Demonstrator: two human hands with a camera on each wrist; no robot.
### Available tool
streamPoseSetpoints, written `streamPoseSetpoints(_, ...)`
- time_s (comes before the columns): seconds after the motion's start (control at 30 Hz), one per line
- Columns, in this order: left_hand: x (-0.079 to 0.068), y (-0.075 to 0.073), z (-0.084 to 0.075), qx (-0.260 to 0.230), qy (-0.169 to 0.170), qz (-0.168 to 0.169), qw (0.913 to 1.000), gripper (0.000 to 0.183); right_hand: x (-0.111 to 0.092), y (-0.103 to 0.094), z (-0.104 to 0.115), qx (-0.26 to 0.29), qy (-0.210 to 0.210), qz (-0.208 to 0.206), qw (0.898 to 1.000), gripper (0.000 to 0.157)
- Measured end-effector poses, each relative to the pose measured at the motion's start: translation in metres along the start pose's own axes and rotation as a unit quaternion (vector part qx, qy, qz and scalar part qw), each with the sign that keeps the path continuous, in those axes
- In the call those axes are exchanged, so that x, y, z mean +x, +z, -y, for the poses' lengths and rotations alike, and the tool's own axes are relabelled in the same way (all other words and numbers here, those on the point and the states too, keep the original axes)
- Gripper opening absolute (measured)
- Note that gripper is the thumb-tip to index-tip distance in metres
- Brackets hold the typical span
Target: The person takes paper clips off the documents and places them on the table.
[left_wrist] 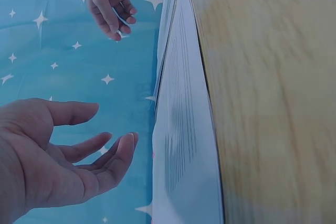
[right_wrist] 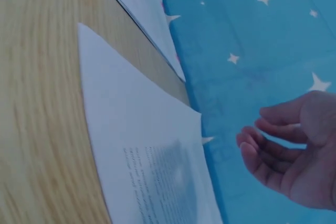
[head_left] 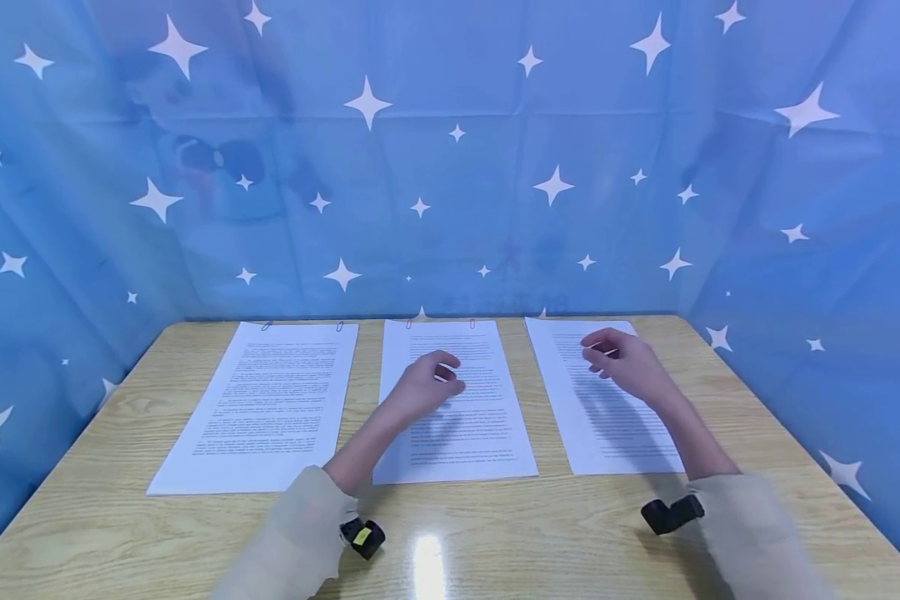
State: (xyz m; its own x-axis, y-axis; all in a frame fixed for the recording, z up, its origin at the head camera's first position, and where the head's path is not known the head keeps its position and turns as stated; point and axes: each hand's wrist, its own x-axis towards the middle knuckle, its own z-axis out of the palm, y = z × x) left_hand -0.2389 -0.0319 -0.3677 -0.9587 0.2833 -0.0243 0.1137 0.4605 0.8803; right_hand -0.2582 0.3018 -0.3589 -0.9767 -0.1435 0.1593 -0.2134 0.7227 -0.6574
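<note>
Here we are over the counter (head_left: 532,533), and the head view takes in the full spread: 3 paper sets side by side, the left papers (head_left: 270,408), the middle papers (head_left: 465,442) and the right papers (head_left: 607,425). Over the middle set hangs the left hand (head_left: 423,385); over the right set, the right hand (head_left: 630,367). Grey-beige sleeves and 2 black wrist devices (head_left: 362,537) show from up here.

Across to the left wrist view, which opens up the palm side: the left grip is loosely spread, digits bent with clear gaps between them. The right hand hangs at the top of that picture, fingers downward. The right wrist view gives that hand up close, its grip relaxed and softly curled, thumb close to the forefinger; whether those 2 tips touch, I cannot tell. This angle also picks out the wide blank margin on the nearer paper.

And the papers themselves: white, flat on the counter, packed with lines of dark print too small to read. The left set wears 2 dark clips (head_left: 267,326) on its far edge, the middle set 2 reddish clips (head_left: 472,324). Behind it all, a blue curtain (head_left: 450,233) dotted with white 4-pointed stars.
</note>
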Motion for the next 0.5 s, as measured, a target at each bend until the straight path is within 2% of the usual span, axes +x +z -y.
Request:
streamPoseSetpoints(0.17, -0.003, -0.015, 0.01, -0.005, -0.021, -0.023, 0.9995, 0.038, 0.007, 0.015, 0.0, 0.005, -0.001, 0.011, 1.0, 0.028)
streamPoseSetpoints(0.5, -0.011, -0.049, 0.028, -0.042, -0.068, -0.047, 0.9957, 0.045, 0.016, 0.04, 0.006, 0.042, 0.013, 0.048, 0.998, 0.03)
